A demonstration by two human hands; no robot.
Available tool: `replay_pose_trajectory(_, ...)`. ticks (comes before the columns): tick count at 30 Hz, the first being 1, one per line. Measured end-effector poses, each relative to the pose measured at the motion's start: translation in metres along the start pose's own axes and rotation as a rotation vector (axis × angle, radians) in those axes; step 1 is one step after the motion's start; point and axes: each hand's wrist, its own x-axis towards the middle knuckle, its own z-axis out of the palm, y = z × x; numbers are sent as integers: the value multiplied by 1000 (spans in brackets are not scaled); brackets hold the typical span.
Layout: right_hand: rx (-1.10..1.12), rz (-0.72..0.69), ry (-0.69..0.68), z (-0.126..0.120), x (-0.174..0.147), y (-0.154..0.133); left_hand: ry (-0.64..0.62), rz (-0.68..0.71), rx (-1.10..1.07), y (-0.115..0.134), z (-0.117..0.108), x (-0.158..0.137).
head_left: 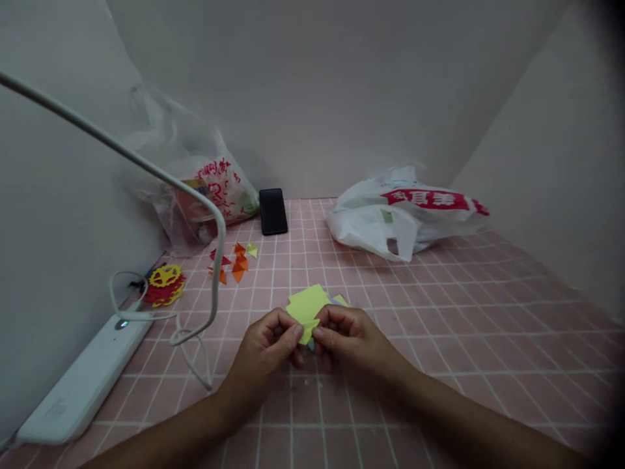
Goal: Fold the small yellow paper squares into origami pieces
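Note:
A small piece of folded yellow paper [307, 331] is pinched between my two hands near the middle of the table. My left hand [276, 339] grips its left corner with thumb and fingers. On the opposite side, my right hand [344, 332] pinches the right corner. Just behind lie loose sheets of yellow paper [308, 301], with a bit of purple paper [334, 301] showing beside them. Part of this stack is hidden by my hands. Several small folded orange paper pieces [239, 266] and a yellow one [252, 250] rest farther back on the left.
Red and yellow gear-shaped cutouts [165, 277] lie at left, near a white power strip [88, 378]. A white cable [217, 260] arches across the left side. A black phone [273, 212] stands between two plastic bags, left [229, 192] and right [371, 218], at the back.

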Motion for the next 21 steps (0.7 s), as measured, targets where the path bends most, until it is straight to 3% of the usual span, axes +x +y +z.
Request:
replay_pose_trajectory(8, -23, 20, 32, -1, -1, 2, -36, -56, -5, 1, 0, 0)
replay_pose_trajectory(21, -58, 63, -83, -3, -1, -2, -73, -100, -15, 1, -4, -2)
